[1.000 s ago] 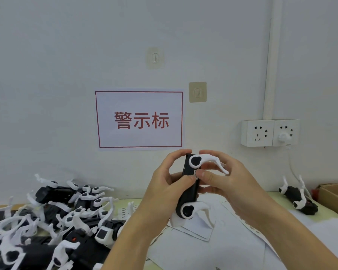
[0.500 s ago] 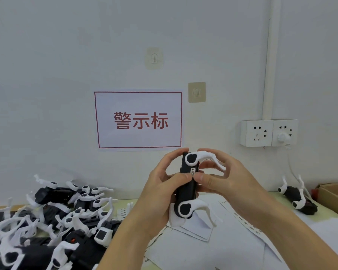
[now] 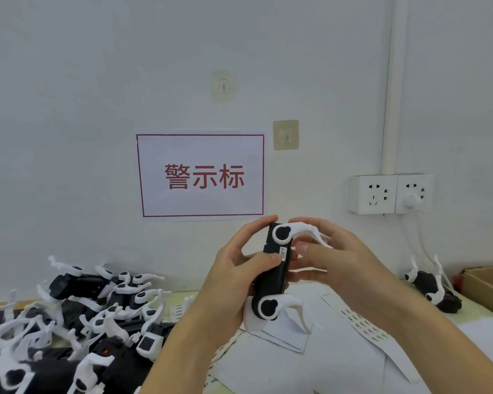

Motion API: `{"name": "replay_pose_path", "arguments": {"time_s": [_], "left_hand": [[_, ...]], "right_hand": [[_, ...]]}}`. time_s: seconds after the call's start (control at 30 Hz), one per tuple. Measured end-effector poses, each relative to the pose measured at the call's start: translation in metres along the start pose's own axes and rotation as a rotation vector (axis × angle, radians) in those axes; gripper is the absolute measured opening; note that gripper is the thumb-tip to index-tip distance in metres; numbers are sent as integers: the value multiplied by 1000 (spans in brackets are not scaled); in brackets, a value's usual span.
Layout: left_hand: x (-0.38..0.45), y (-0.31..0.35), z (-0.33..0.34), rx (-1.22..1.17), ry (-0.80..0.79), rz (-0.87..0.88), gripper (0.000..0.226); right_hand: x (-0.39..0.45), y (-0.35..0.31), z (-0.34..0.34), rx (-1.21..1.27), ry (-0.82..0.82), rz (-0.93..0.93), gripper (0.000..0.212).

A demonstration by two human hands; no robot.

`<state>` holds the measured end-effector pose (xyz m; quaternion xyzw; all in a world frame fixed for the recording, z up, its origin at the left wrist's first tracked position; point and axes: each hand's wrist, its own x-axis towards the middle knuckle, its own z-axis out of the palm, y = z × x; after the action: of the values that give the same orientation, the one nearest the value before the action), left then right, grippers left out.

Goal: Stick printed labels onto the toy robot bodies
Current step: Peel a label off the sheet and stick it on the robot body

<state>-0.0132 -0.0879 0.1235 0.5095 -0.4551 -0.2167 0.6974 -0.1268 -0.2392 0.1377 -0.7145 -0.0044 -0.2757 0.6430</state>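
Two hands hold one toy robot body up in the middle of the frame.

At the lower left lies a heap of toy robots (image 3: 77, 322), black with white arms, all tangled together. White paper sheets (image 3: 310, 365) cover the table at the lower middle, and a label strip (image 3: 362, 322) lies on them under the right arm. The left hand (image 3: 234, 282) curls its fingers round the black toy robot body (image 3: 276, 268), which stands nearly upright, with its thumb beside a small white label (image 3: 283, 253) on the side. The right hand (image 3: 333, 265) grips the body from the other side. At the right sits another toy robot (image 3: 430, 288) beside a cardboard box (image 3: 487, 288). Behind, on the wall, hang a red-lettered sign (image 3: 201, 176), two sticky hooks (image 3: 285, 135) and wall sockets (image 3: 392, 193).
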Motion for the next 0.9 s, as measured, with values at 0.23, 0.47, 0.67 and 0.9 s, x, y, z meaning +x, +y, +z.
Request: {"name": "replay_pose_path", "arguments": {"time_s": [0.23, 0.47, 0.67, 0.9], "left_hand": [[0, 0, 0, 62, -20, 4, 50], [0, 1, 3, 100, -31, 21, 50], [0, 1, 0, 102, -58, 12, 54], [0, 1, -2, 76, -75, -5, 53]], "right_hand": [[-2, -1, 1, -120, 27, 4, 45], [-4, 0, 11, -220, 137, -45, 42], [-6, -3, -1, -217, 22, -2, 50], [-4, -6, -15, -131, -149, 25, 42]]}}
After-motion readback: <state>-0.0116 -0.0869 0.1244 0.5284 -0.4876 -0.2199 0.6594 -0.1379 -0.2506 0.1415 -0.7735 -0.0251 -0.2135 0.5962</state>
